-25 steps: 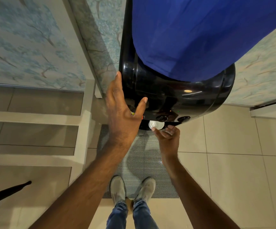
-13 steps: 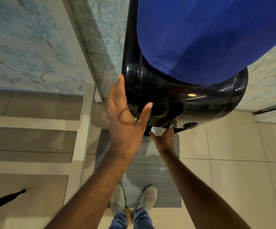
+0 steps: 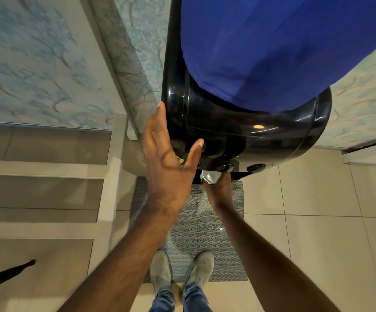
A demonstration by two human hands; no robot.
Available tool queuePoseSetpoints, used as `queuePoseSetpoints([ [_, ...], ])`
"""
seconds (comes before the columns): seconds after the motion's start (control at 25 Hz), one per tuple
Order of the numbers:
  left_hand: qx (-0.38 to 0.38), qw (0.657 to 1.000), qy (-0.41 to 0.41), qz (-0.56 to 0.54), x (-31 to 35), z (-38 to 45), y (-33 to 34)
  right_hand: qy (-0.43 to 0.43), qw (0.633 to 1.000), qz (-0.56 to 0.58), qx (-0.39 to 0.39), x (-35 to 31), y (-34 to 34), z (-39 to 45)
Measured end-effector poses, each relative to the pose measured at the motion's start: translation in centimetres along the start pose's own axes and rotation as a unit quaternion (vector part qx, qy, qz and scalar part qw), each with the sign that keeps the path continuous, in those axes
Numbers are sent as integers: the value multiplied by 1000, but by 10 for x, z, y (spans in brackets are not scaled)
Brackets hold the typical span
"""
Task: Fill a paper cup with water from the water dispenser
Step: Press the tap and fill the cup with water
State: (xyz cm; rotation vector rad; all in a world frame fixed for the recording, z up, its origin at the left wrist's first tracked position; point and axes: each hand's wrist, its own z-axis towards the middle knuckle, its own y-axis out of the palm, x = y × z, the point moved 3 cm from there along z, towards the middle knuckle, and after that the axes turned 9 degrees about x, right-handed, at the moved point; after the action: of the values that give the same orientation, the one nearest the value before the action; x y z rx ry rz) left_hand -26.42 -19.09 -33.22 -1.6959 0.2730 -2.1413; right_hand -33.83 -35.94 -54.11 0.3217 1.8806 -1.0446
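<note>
A black water dispenser (image 3: 250,131) stands against the wall, its bottle under a blue cover (image 3: 272,46). My right hand (image 3: 218,188) is shut on a white paper cup (image 3: 209,176) and holds it under the dispenser's front, just below the dark tap knobs (image 3: 226,167). Only the cup's rim and inside show. My left hand (image 3: 166,163) lies flat and open against the dispenser's left front, fingers spread, thumb touching the black shell.
A grey woven mat (image 3: 193,233) lies on the tiled floor under my feet. White steps (image 3: 47,167) rise on the left beside a papered wall. A dark rod tip (image 3: 6,273) pokes in at lower left.
My right hand has pushed the cup further in under the taps. My left hand has stayed on the dispenser, and the view has shifted slightly.
</note>
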Motion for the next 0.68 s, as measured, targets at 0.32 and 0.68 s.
queuePoseSetpoints([
  [0.32,-5,1000,-15,9,2,1,0,35,998,56,16,-14,-33,-31],
  [0.68,-10,999,-19,33,15,2,-6,127,943,295,82,-79,-84,-54],
])
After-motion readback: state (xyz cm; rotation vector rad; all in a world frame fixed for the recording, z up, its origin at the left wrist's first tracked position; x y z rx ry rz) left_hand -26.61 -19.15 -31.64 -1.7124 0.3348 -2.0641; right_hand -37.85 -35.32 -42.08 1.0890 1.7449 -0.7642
